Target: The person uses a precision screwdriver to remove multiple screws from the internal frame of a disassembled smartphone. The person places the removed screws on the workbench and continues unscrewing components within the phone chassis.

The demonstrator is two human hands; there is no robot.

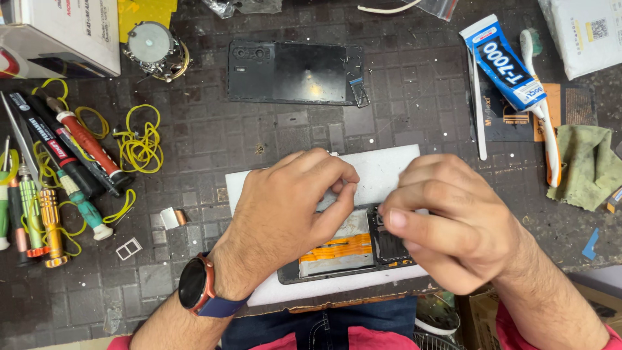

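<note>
From my seat, screwdrivers (52, 188) and yellow rubber bands (139, 142) lie far left. My left hand (285, 207) rests on the opened phone (350, 249) at the bench's near edge, on a white pad (389, 170) — fingers curled, pinching something too small to tell. My right hand (447, 220) presses a thumb on the phone's frame. A glue tube (505, 61) lies far right.

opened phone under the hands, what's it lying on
The opened black phone lies on a white rectangular pad on the dark gridded mat. Both hands cover its upper part.
</note>
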